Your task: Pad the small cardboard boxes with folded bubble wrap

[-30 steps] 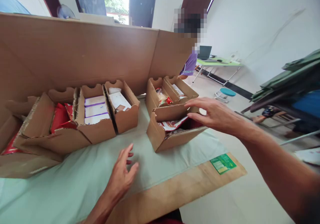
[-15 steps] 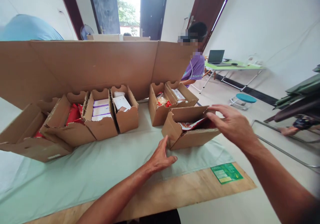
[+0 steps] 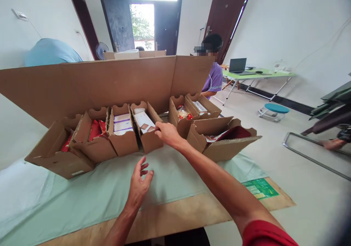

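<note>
My right hand (image 3: 169, 133) reaches across to the near right corner of an open cardboard box (image 3: 154, 140), its fingers curled at the rim. In that box lie a white packet with brown squares (image 3: 144, 123) and a small white roll-like item. My left hand (image 3: 139, 184) hovers over the green cloth in front of the boxes, fingers apart and holding nothing. Just left of the gripped box stands a box with purple-edged white packs (image 3: 121, 124). To the right, an angled cardboard box (image 3: 229, 147) holds a dark red packet (image 3: 238, 133).
Two boxes with red packets (image 3: 95, 129) stand at the left. Behind the right hand are a box of wrapped snacks (image 3: 183, 113) and another with a white pack (image 3: 200, 107). A tall cardboard panel (image 3: 117, 79) runs along the back. A person in purple (image 3: 216, 78) sits beyond.
My right hand has left the angled box at right and moved left to the box with the white packet. My left hand has drawn left, away from the angled box. The view has shifted.
</note>
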`<state>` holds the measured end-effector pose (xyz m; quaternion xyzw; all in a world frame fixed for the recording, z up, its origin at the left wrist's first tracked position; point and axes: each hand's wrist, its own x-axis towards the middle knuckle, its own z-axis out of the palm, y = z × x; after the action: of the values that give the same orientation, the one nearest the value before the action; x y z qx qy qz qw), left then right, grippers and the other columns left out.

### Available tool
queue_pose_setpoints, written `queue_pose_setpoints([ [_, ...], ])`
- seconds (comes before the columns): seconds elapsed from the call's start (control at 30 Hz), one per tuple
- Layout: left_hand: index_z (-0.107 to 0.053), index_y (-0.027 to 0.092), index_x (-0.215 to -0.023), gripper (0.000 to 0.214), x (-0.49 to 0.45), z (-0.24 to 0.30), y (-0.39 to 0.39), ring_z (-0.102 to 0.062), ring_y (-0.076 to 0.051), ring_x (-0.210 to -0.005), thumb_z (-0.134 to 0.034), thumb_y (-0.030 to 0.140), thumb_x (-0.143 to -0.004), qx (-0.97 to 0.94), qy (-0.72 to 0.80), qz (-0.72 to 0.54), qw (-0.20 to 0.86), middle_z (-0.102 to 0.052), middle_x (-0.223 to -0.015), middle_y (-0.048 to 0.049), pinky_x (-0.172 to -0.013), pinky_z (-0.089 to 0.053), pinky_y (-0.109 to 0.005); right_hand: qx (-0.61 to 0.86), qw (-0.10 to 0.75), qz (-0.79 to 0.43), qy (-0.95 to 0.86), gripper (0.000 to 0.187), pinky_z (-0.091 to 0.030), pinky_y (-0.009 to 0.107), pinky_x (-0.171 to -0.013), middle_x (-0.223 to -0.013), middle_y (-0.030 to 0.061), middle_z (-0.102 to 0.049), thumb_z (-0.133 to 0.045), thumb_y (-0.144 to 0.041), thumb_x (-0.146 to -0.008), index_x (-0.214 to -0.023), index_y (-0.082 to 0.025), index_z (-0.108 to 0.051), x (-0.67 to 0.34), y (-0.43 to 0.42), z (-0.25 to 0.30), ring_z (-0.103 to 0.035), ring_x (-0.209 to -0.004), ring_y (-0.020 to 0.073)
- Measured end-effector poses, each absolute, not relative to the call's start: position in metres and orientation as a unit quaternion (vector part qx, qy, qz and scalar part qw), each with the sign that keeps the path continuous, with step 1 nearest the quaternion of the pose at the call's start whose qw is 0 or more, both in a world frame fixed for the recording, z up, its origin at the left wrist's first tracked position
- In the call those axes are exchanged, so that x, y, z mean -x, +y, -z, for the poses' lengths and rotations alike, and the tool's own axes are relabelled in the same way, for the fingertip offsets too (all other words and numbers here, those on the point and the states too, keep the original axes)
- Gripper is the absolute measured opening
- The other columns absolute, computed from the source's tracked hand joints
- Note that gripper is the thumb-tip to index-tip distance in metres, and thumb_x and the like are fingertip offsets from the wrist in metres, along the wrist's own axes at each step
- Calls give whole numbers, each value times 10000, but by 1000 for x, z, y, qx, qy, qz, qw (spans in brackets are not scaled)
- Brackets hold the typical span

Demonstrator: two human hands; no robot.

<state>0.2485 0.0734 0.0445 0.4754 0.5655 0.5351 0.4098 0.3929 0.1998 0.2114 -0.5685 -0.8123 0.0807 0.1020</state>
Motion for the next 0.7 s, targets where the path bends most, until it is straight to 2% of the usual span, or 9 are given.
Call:
queue_pose_setpoints([
  [0.13,-489,238,-1435,684,-232,-47,56,-585,-329,-1306,-704,513,-846,-441,556,-593,380,-524,-1500,-178,-1010,-518,-482,547,182,-128,-807,125,-456,273,-698,-821,9,-757,-567,-241,-949,-977,-236,-688,-457,109,-200,-703,-777,189],
  [0.2,-464,247,-1469,738,-224,-50,52,-539,-339,-1362,-714,545,-842,-435,545,-615,369,-484,-1546,-174,-1074,-472,-503,511,227,-177,-810,112,-474,265,-670,-793,-10,-740,-568,-251,-956,-944,-250,-679,-493,59,-187,-685,-710,165],
  [0.23,-453,251,-1486,750,-221,-52,52,-512,-340,-1393,-703,560,-850,-436,534,-623,369,-463,-1569,-169,-1109,-440,-512,503,258,-195,-802,111,-497,263,-682,-844,-5,-750,-567,-261,-964,-957,-258,-678,-510,37,-179,-694,-733,161],
  [0.3,-435,262,-1516,743,-215,-57,57,-459,-331,-1446,-647,594,-886,-444,500,-638,381,-444,-1597,-150,-1171,-374,-522,518,345,-208,-755,203,-552,277,-753,-1000,17,-760,-583,-273,-971,-1161,-283,-651,-534,-4,-159,-719,-799,161],
  [0.37,-451,268,-1517,718,-214,-61,68,-429,-314,-1475,-583,632,-912,-452,458,-651,403,-465,-1594,-123,-1209,-328,-518,548,436,-198,-686,501,-589,319,-826,-1175,60,-736,-600,-295,-977,-1460,-308,-467,-545,-36,-135,-740,-890,179],
  [0.43,-537,238,-1453,700,-219,-65,80,-444,-307,-1467,-533,682,-912,-452,429,-650,435,-540,-1539,-115,-1221,-324,-503,566,472,-195,-647,719,-610,369,-865,-1345,111,-670,-611,-334,-980,-1602,-322,-252,-543,-59,-110,-734,-1046,222],
  [0.53,-663,171,-1290,708,-234,-67,86,-512,-313,-1409,-530,732,-879,-443,424,-630,478,-658,-1400,-130,-1205,-369,-484,566,440,-193,-670,833,-601,478,-950,-1530,153,-527,-673,-418,-937,-1629,-320,-220,-524,-76,-76,-624,-1292,327],
  [0.6,-686,155,-1238,687,-240,-65,75,-536,-317,-1384,-580,716,-856,-443,435,-625,473,-690,-1344,-134,-1193,-391,-474,572,429,-170,-678,874,-525,586,-1056,-1588,163,-452,-703,-456,-905,-1630,-303,-239,-505,-76,-62,-513,-1402,391],
  [0.7,-671,166,-1254,642,-230,-63,44,-538,-303,-1381,-594,676,-871,-445,470,-636,420,-683,-1349,-125,-1185,-406,-451,568,455,-166,-665,806,-406,641,-1157,-1608,141,-424,-637,-423,-952,-1633,-300,-223,-475,-59,-63,-418,-1475,387],
])
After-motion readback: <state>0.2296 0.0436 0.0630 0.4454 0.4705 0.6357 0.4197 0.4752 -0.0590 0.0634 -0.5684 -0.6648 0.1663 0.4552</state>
